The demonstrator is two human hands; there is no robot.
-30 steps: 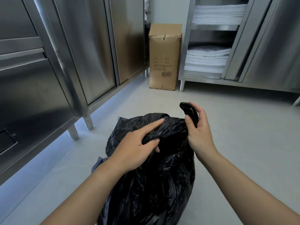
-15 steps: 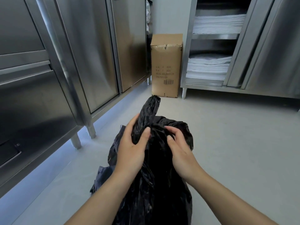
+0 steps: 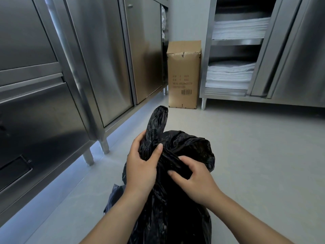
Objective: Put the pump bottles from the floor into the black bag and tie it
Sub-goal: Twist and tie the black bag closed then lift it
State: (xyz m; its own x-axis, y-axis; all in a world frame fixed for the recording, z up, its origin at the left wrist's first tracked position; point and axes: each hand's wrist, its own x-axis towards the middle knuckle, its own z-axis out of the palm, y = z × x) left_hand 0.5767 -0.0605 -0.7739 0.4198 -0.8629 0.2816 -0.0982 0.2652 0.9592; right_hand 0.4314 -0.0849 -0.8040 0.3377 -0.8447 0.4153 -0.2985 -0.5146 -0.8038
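Note:
The black bag [image 3: 184, 205] stands on the grey floor in front of me, its top gathered. My left hand [image 3: 140, 166] grips a twisted tail of the bag [image 3: 157, 122] that sticks up above the fist. My right hand [image 3: 195, 180] pinches a second twisted strand of the bag lying across the gathered top, just right of the left hand. No pump bottles are visible; the bag's contents are hidden.
Stainless steel cabinets [image 3: 98, 67] on short legs run along the left. A tall cardboard box [image 3: 183, 74] stands at the back. An open steel cabinet [image 3: 233, 71] with folded white towels is at the back right. Grey floor [image 3: 263, 155] stretches to the right.
The bag's tail passed from my right hand, at the right, to my left hand and now stands upright. My right hand moved down onto a second strand across the top.

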